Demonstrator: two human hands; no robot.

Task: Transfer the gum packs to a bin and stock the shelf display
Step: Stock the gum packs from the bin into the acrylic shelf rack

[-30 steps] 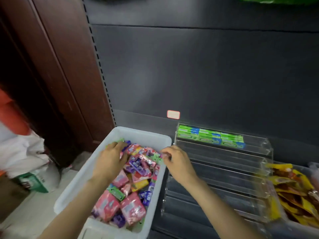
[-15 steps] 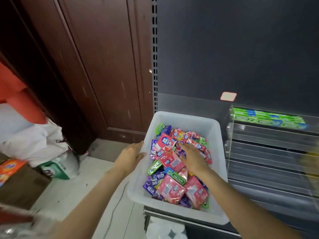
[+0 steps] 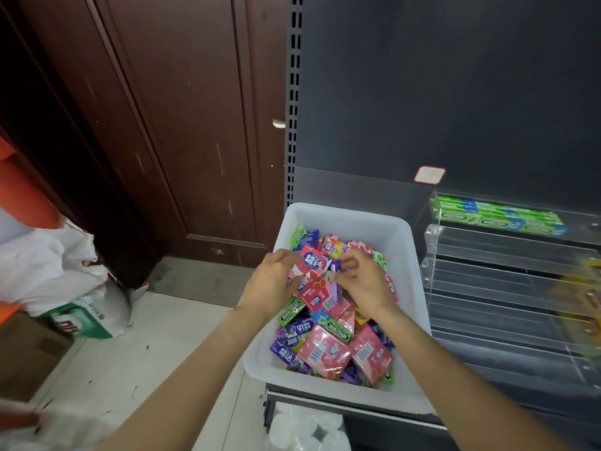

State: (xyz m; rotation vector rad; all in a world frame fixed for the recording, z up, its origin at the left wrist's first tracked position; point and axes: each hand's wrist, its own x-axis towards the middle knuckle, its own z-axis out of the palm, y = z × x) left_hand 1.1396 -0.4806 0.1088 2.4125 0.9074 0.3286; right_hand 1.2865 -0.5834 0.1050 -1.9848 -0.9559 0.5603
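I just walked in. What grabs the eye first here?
The white bin at centre, heaped with bright pink, purple and green gum packs, both hands digging into the pile. To its right, a clear tiered display holds only a row of green packs on its top tier.

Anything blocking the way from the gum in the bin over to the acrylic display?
Nothing visible does. The clear display stands right beside the white bin; its lower tiers look open, only the top one holding green packs.

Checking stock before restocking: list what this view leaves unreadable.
- Head view: packs under the left hand and right hand are covered.
- Clear display rack: right end cut off by the frame edge.
- Yellow packets: blurred, unreadable.
- Price tag: too small.
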